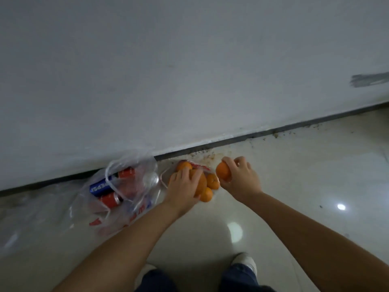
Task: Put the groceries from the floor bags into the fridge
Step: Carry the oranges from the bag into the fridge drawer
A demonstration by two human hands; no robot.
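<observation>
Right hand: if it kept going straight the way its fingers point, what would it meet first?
Probably the dark baseboard under the white wall; the right hand, gripping an orange, points up-left over bare floor, though depth is unclear.

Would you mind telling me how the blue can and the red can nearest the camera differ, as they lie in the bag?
The blue can reads PEPSI; the red can shows no readable name. The blue can lies farther from the camera, the red can nearer. Both lie on their sides inside the clear plastic bag, touching.
</observation>
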